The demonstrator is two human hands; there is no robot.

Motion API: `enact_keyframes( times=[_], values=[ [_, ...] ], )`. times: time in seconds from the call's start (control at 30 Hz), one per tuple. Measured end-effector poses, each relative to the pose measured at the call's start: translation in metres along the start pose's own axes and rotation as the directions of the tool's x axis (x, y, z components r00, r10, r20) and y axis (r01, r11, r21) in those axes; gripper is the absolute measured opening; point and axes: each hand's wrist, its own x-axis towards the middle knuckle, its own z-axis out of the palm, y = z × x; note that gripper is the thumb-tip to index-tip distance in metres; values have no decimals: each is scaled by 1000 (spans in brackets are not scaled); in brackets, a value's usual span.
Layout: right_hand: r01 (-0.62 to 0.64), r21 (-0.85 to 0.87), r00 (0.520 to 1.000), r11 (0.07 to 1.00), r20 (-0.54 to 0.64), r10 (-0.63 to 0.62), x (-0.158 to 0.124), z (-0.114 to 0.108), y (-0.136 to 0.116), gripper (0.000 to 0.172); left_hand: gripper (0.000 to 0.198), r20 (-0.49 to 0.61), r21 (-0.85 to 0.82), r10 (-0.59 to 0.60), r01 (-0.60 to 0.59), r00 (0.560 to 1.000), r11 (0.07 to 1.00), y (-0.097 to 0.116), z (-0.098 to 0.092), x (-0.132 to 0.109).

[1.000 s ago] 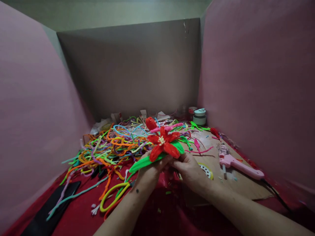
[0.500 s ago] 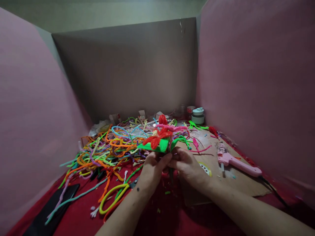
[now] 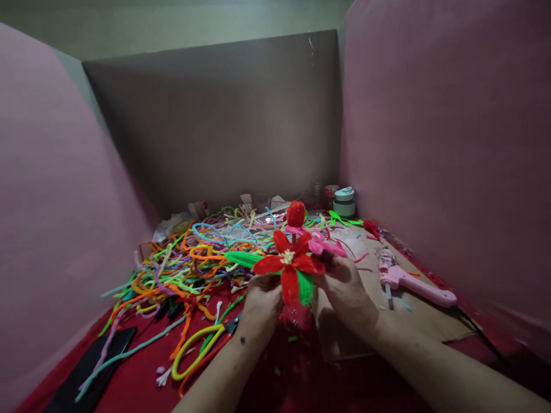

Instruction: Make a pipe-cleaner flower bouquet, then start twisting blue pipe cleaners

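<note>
Between my hands is a pipe-cleaner flower (image 3: 297, 265) with red petals, a pale yellow centre and green leaves. A red bud (image 3: 295, 214) stands above it, and a pink blossom (image 3: 325, 243) shows behind on the right. My left hand (image 3: 263, 304) is closed under the left leaf, its fingertips partly hidden behind the petals. My right hand (image 3: 348, 291) grips the piece from the right, near the pink blossom. The stem is hidden by the petals and fingers.
Tangled pipe cleaners (image 3: 202, 258) heap up at the left and back. Yellow-handled scissors (image 3: 198, 344) and a black flat object (image 3: 92, 367) lie front left. On the cardboard (image 3: 430, 321) rests a pink glue gun (image 3: 419, 287). A mint-lidded jar (image 3: 344, 201) stands behind.
The flower has been tilted so its red face now points toward me. My right hand has shifted up and right, near the pink blossom; the bud stands more upright.
</note>
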Motion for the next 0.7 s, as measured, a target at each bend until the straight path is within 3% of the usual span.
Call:
enact_keyframes(
  times=[0.17, 0.3, 0.53, 0.7],
  values=[
    [3, -23, 1000, 1000, 31, -2, 3, 4, -9, 15, 29, 132, -8, -100, 102, 986, 995, -10, 0, 5],
    [-131, -38, 990, 991, 52, 133, 2, 7, -13, 17, 33, 144, -33, -144, 151, 979, 988, -7, 2, 1],
    [-274, -134, 961, 952, -9, 275, -2, 6, 1, 22, 34, 151, -314, -205, 243, 967, 918, -10, 11, -2],
    [-284, 79, 959, 956, 3, 284, -8, 11, 6, 16, 35, 78, -463, -255, 262, 964, 847, -6, 11, -2]
  ],
)
